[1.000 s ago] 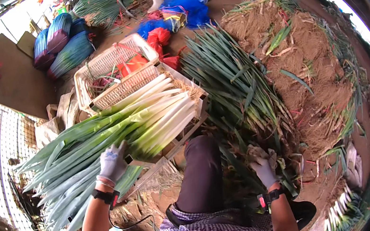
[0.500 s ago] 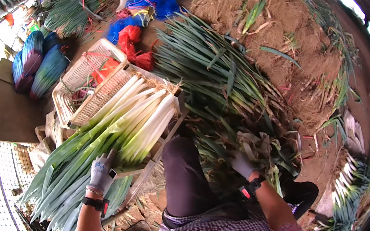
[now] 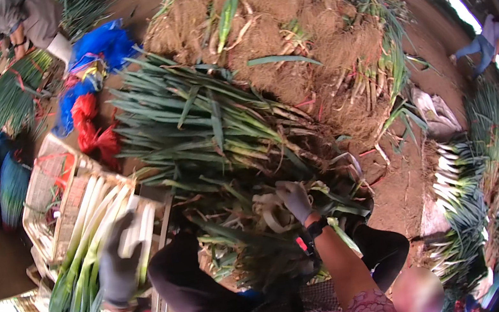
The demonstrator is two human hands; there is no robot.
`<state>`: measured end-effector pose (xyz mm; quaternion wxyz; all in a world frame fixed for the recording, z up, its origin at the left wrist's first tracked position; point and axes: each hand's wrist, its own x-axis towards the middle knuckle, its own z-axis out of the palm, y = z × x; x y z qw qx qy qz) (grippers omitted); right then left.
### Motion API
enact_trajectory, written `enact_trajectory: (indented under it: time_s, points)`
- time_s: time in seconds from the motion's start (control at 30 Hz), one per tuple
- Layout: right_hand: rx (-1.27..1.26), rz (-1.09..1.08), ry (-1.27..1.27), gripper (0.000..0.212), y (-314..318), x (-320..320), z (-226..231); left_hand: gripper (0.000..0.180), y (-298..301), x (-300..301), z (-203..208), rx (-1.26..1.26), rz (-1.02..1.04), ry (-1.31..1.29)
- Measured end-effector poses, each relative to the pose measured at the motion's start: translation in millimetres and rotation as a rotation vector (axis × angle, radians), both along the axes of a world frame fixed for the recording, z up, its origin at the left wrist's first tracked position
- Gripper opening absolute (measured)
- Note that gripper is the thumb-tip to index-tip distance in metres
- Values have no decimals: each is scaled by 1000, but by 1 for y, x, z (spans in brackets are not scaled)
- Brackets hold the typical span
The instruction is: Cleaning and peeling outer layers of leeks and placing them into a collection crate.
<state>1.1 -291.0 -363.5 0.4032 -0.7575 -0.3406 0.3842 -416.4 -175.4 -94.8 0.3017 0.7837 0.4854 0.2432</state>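
My left hand [image 3: 118, 261], in a pale work glove, hovers blurred over the peeled leeks [image 3: 82, 223], its thumb and fingers apart. These leeks, white at one end and green at the other, lie side by side on a metal-edged rack to my left. My right hand [image 3: 296, 200], also gloved, is down at a heap of stripped leaves [image 3: 326, 193] by my knees. Its fingers are bent beside a pale curled leaf [image 3: 268, 210]; what they hold, if anything, is hidden. Just beyond lies a large pile of unpeeled leeks [image 3: 192, 116].
Behind the rack stands a cream plastic crate [image 3: 47, 160]. Red twine [image 3: 91, 131] and blue netting [image 3: 107, 48] lie beyond. A mound of roots and soil [image 3: 285, 8] rises ahead. White-stemmed leek bundles [image 3: 454, 190] lie right. One person [image 3: 39, 19] bends far left; another [image 3: 485, 46] is far right.
The view has turned right, so the scene sits further left. My left hand has lifted from the leeks' green leaves toward the white stems. My right hand has moved slightly forward over the leaf heap.
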Motion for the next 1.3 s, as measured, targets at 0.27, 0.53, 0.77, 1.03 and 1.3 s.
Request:
enact_trajectory:
  time_s: [0.27, 0.53, 0.77, 1.03, 1.3]
  points:
    - [-319, -99, -431, 66, 61, 142, -126, 56, 7, 231, -93, -373, -688, -119]
    - [-467, 47, -691, 52, 97, 174, -163, 44, 38, 244, -113, -513, -618, -26]
    - [13, 89, -251, 43, 20, 49, -16, 29, 34, 237, -158, -494, -228, -274]
    - [-34, 197, 399, 35, -77, -30, 93, 23, 32, 247, -150, -1157, 132, -1227]
    - [314, -33, 137, 28, 32, -75, 124, 17, 25, 217, -127, -940, 195, -1322]
